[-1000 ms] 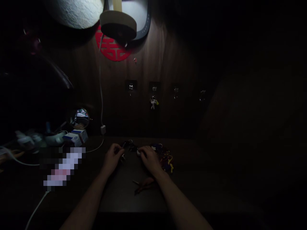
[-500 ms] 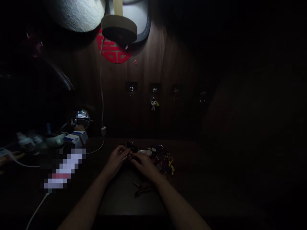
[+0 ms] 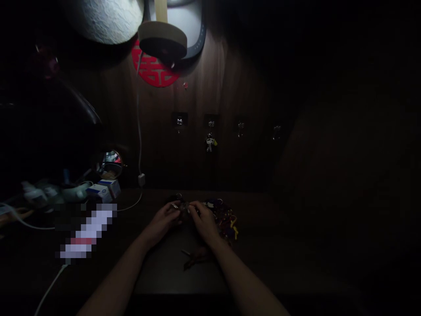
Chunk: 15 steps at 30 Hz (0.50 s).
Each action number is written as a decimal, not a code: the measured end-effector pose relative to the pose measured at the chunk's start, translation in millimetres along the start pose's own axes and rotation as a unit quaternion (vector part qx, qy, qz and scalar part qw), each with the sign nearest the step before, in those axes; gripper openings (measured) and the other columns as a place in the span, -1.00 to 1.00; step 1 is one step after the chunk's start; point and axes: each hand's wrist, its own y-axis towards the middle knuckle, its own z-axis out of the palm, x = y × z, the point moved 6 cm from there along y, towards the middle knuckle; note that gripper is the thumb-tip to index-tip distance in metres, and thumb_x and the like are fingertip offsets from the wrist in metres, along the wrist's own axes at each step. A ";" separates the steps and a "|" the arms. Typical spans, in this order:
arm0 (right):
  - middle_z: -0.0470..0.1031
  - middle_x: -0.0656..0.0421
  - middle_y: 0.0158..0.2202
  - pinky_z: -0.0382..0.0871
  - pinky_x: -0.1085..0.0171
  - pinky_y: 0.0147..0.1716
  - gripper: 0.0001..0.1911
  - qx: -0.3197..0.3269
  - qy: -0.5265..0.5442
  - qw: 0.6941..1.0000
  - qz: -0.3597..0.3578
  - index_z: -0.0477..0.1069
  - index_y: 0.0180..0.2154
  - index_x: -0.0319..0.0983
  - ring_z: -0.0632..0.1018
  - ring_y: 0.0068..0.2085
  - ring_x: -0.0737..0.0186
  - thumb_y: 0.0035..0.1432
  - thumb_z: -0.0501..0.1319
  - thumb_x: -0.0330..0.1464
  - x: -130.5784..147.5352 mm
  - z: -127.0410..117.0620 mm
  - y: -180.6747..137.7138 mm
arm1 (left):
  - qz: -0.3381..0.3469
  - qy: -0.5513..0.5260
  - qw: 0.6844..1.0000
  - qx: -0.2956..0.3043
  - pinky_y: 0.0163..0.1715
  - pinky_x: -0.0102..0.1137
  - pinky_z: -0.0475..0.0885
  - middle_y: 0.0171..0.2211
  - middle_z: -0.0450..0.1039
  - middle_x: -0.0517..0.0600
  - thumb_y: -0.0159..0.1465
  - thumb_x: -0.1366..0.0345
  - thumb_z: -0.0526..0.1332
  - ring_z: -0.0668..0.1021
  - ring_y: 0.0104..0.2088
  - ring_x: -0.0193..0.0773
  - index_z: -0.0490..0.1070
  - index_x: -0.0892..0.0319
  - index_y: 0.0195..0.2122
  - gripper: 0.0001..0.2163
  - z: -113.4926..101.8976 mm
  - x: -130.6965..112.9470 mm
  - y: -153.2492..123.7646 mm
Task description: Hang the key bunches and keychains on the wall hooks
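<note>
My left hand (image 3: pixel 166 219) is closed, its fingertips on a small shiny metal piece (image 3: pixel 174 206) that looks like a key. Close beside it, my right hand (image 3: pixel 204 221) pinches a dark metallic bit (image 3: pixel 184 206) between the two hands; dim light hides its exact kind. Behind and right of my right hand lies a pile of small items (image 3: pixel 226 217) with rings and a yellow cord (image 3: pixel 234 229). Nearer me, below my right wrist, rests a dark reddish item (image 3: pixel 197 258) with a thin metal tip.
Several hooks line the dark wooden panel, one holding a bunch of keys (image 3: pixel 209 142). A lamp (image 3: pixel 162 39) hangs above, its white cable (image 3: pixel 139 131) running down to the table. Small boxes (image 3: pixel 105 189), bottles (image 3: pixel 34 193) and a round mirror (image 3: pixel 112 162) stand at left.
My right hand has turned and lifted its fingers, moving slightly away from me and to the right. The left fingers have shifted around the metal piece. The pile stays put.
</note>
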 end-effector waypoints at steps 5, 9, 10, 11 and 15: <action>0.49 0.18 -0.35 0.26 0.33 -0.28 -0.80 -0.006 0.008 1.000 0.004 0.41 -0.30 -0.19 0.48 -0.29 0.26 0.22 0.03 -0.31 -0.9 -1.1 0.7 | 0.005 -0.030 0.999 -0.015 -0.27 -0.39 0.41 -0.12 0.47 0.05 0.05 0.23 0.32 0.53 -0.16 -0.22 0.36 0.11 -0.10 -0.63 -4.3 -1.3 2.4; 0.48 0.18 -0.35 0.26 0.31 -0.26 -0.79 0.017 -0.003 1.000 0.008 0.41 -0.34 -0.20 0.46 -0.27 0.25 0.23 0.03 -0.31 -1.7 3.5 1.4 | 0.006 -0.073 0.997 0.003 -0.27 -0.41 0.41 -0.12 0.48 0.02 0.04 0.31 0.32 0.54 -0.18 -0.26 0.34 0.08 -0.06 -0.60 -1.2 -5.7 0.0; 0.47 0.17 -0.35 0.26 0.30 -0.24 -0.79 0.024 -0.007 1.000 0.000 0.41 -0.35 -0.20 0.46 -0.26 0.25 0.23 0.04 -0.32 -0.9 4.8 1.6 | 0.007 -0.083 0.997 0.006 -0.26 -0.41 0.42 -0.13 0.49 0.02 0.04 0.33 0.32 0.54 -0.18 -0.27 0.35 0.09 -0.07 -0.60 -0.3 -6.6 -0.6; 0.47 0.16 -0.34 0.26 0.29 -0.21 -0.80 0.027 -0.011 1.000 -0.009 0.42 -0.34 -0.21 0.46 -0.24 0.24 0.22 0.05 -0.33 0.0 5.6 1.7 | 0.008 -0.092 0.996 0.005 -0.26 -0.41 0.42 -0.14 0.49 0.01 0.03 0.34 0.32 0.55 -0.20 -0.28 0.36 0.09 -0.08 -0.61 0.3 -7.3 -1.0; 0.44 0.11 -0.20 0.27 0.22 -0.12 -0.78 -0.010 -0.005 0.999 -0.045 0.39 -0.14 -0.19 0.42 -0.13 0.19 0.14 0.14 -0.40 4.1 0.9 1.2 | 0.014 -0.108 0.994 -0.007 -0.19 -0.38 0.41 -0.20 0.51 -0.01 0.03 0.36 0.34 0.56 -0.24 -0.30 0.38 0.13 -0.14 -0.66 -0.2 -5.8 0.2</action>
